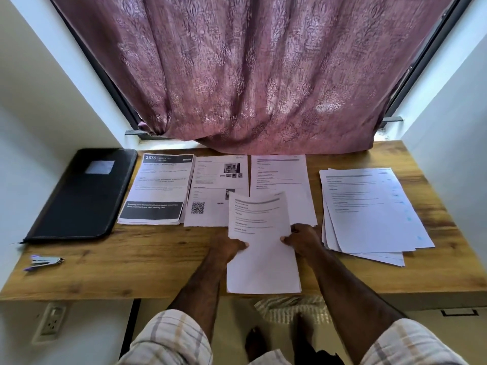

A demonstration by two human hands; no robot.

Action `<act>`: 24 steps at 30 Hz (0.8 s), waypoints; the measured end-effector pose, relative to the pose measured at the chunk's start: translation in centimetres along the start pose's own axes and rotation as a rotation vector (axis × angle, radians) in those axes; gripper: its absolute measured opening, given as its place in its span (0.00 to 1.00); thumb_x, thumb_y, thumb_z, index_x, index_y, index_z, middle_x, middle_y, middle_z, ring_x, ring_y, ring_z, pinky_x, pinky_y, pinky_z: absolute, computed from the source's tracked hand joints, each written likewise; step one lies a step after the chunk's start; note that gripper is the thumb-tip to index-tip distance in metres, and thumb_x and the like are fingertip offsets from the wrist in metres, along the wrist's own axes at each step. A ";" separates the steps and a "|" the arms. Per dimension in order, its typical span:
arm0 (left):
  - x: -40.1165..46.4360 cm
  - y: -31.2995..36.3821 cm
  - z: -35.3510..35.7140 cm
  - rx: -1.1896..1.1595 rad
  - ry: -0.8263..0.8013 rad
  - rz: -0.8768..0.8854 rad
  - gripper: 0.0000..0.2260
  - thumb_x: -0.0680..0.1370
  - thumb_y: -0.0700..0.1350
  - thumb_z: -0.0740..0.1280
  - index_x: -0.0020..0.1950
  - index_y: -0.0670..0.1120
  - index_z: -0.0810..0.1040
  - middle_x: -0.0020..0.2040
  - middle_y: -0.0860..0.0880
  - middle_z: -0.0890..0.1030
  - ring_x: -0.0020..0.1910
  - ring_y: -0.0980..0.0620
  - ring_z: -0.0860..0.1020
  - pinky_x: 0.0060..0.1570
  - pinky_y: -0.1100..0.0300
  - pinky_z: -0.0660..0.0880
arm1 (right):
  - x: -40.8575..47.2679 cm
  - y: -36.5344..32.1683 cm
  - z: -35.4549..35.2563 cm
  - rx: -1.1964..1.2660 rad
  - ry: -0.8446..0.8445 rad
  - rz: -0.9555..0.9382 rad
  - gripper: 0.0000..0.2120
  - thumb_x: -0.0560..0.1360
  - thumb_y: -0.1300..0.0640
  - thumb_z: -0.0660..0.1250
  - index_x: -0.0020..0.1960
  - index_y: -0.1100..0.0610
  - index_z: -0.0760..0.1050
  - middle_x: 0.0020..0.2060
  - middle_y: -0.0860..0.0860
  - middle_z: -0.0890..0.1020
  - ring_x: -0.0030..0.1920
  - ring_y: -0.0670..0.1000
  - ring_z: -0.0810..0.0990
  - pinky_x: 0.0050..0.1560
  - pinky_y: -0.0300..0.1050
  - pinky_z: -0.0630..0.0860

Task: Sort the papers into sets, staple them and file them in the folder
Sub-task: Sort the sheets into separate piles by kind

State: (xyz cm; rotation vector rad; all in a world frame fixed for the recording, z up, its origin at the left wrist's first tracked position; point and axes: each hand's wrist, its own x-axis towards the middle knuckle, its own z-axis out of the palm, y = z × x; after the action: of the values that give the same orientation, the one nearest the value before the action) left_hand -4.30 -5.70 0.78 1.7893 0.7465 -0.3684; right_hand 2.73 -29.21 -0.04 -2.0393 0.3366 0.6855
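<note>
- Holding one printed sheet above the near middle of the wooden desk, left hand pinching its left edge, right hand pinching its right edge — thumbs on top, the other fingers hidden beneath.
- Keeping the sheet face up with the text readable, probably for matching its header against the piles behind.
- Lying in a row along the far edge, three sorted piles: a dark-banded "3675" pile, a pile with photos and a QR code, and a plain text pile, partly overlapped by the held sheet.
- Resembling the plain text pile in layout, so likely heading there — a judgement only.
- Waiting at the right, a loosely fanned unsorted stack, well apart from the three piles, within easy reach of the right hand.
- Resting closed at the far left, the black folder, next to the "3675" pile, for the final filing.
- Sitting near the left front corner, the stapler, untouched; stapling not yet begun.
- Hanging behind the desk, a mauve patterned curtain.
</note>
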 end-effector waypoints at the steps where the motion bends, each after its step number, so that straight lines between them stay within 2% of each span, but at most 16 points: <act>1: 0.2 -0.3 -0.1 0.036 0.017 0.015 0.21 0.73 0.41 0.81 0.64 0.43 0.82 0.63 0.44 0.84 0.53 0.47 0.81 0.50 0.58 0.77 | 0.0 0.1 0.1 -0.019 -0.002 0.002 0.17 0.75 0.57 0.79 0.61 0.61 0.80 0.57 0.57 0.84 0.54 0.61 0.85 0.56 0.56 0.85; 3: 0.3 -0.4 -0.4 0.177 0.080 0.059 0.23 0.74 0.47 0.81 0.66 0.44 0.79 0.64 0.44 0.84 0.56 0.44 0.82 0.51 0.56 0.78 | -0.2 -0.2 0.1 -0.061 0.002 -0.010 0.18 0.76 0.53 0.78 0.60 0.61 0.80 0.54 0.54 0.84 0.53 0.59 0.85 0.51 0.51 0.85; 5: 0.1 0.1 -0.9 0.377 0.216 0.085 0.26 0.75 0.56 0.78 0.65 0.43 0.75 0.62 0.44 0.83 0.58 0.42 0.82 0.51 0.53 0.79 | -0.4 -0.5 -0.5 -0.250 0.061 -0.067 0.18 0.78 0.45 0.75 0.55 0.60 0.82 0.49 0.51 0.84 0.48 0.56 0.85 0.46 0.49 0.84; 7: -0.1 1.1 -0.9 0.569 0.386 0.101 0.29 0.76 0.61 0.75 0.65 0.43 0.72 0.61 0.42 0.81 0.59 0.40 0.81 0.51 0.51 0.79 | -0.6 -0.9 -1.6 -0.395 0.215 -0.076 0.21 0.77 0.38 0.72 0.48 0.57 0.81 0.43 0.51 0.85 0.44 0.55 0.85 0.49 0.52 0.84; 10: 0.1 3.8 0.5 0.671 0.501 0.249 0.30 0.75 0.61 0.73 0.69 0.43 0.72 0.62 0.42 0.78 0.60 0.40 0.77 0.55 0.47 0.78 | -0.6 -1.5 -4.5 -0.393 0.314 -0.080 0.19 0.77 0.38 0.73 0.43 0.54 0.79 0.39 0.51 0.85 0.41 0.53 0.84 0.50 0.53 0.84; 14: 0.8 8.8 5.7 0.664 0.438 0.400 0.27 0.76 0.59 0.72 0.69 0.44 0.74 0.64 0.42 0.78 0.62 0.40 0.76 0.55 0.47 0.79 | -0.4 -1.0 -11.1 -0.318 0.440 -0.024 0.11 0.77 0.47 0.73 0.46 0.55 0.81 0.41 0.48 0.82 0.42 0.54 0.82 0.44 0.44 0.76; 17: 0.8 11.9 11.1 0.712 0.371 0.497 0.24 0.76 0.60 0.72 0.65 0.46 0.75 0.61 0.45 0.78 0.60 0.42 0.77 0.52 0.48 0.80 | -0.1 1.4 -16.3 -0.346 0.533 0.008 0.10 0.76 0.48 0.72 0.43 0.54 0.81 0.37 0.48 0.81 0.38 0.52 0.81 0.34 0.39 0.71; 20: 1.0 14.5 16.8 0.738 0.294 0.523 0.22 0.76 0.60 0.72 0.63 0.48 0.76 0.61 0.47 0.78 0.60 0.43 0.77 0.52 0.49 0.80 | 1.0 4.1 -21.3 -0.346 0.566 0.053 0.10 0.74 0.46 0.72 0.43 0.53 0.82 0.38 0.50 0.84 0.42 0.55 0.83 0.39 0.44 0.76; 24: 2.1 16.5 22.9 0.799 0.213 0.536 0.25 0.78 0.61 0.71 0.70 0.49 0.74 0.68 0.48 0.77 0.65 0.44 0.75 0.59 0.49 0.79 | 2.8 6.2 -26.0 -0.346 0.545 -0.034 0.06 0.73 0.49 0.72 0.46 0.51 0.82 0.47 0.50 0.85 0.49 0.55 0.83 0.45 0.46 0.77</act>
State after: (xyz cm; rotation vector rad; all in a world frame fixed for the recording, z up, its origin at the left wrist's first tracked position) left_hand 10.52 -29.58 3.87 2.7203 0.2237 -0.1094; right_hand 10.70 -54.42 4.76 -2.5450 0.5206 0.1561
